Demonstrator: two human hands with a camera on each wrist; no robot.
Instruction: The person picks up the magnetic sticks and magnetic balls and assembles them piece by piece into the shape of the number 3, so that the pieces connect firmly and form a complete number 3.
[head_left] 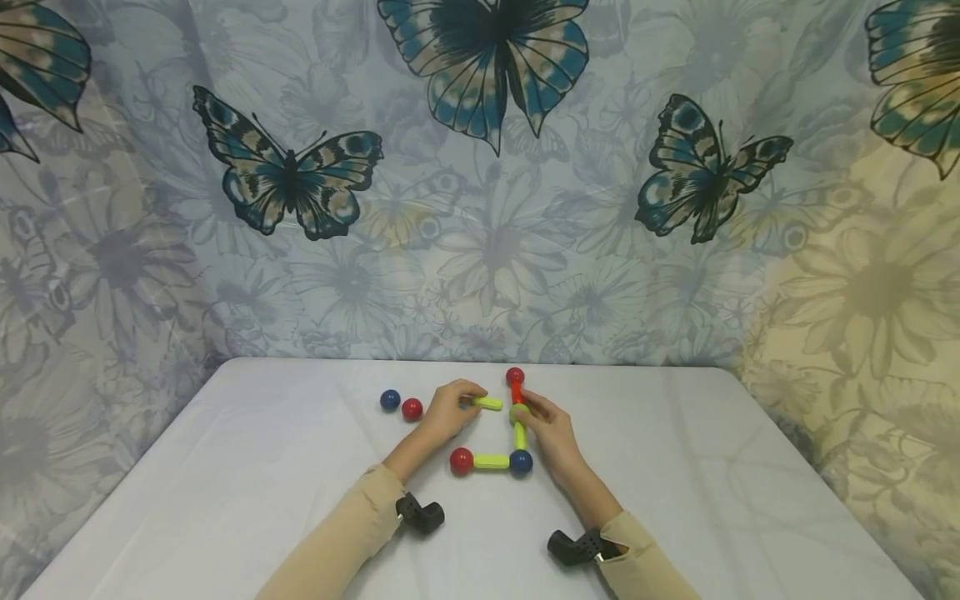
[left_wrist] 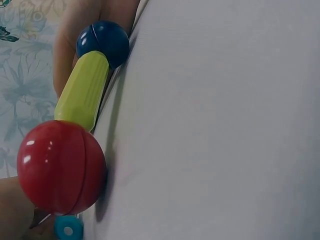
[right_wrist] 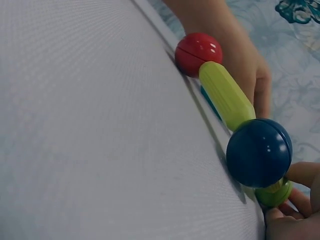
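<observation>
My left hand (head_left: 447,409) holds a yellow-green rod (head_left: 489,403), its free end pointing right. With thumb and fingers, my right hand (head_left: 553,429) grips the light green ball (head_left: 518,412) of a joined piece. From that ball a red rod (head_left: 516,392) runs back to a red ball (head_left: 515,377), and another yellow-green rod (head_left: 520,437) comes forward to a blue ball (head_left: 521,462). A third yellow-green rod (left_wrist: 82,92) links this blue ball to a red ball (left_wrist: 62,167) at the front left. Low in the left wrist view, a teal round end (left_wrist: 69,227) shows near my left hand, mostly hidden.
Left of my left hand, a loose blue ball (head_left: 390,401) and a loose red ball (head_left: 412,409) lie on the white table (head_left: 247,467). Behind the table's far edge hangs a butterfly-printed cloth (head_left: 495,250). Each wrist wears a black device (head_left: 423,514).
</observation>
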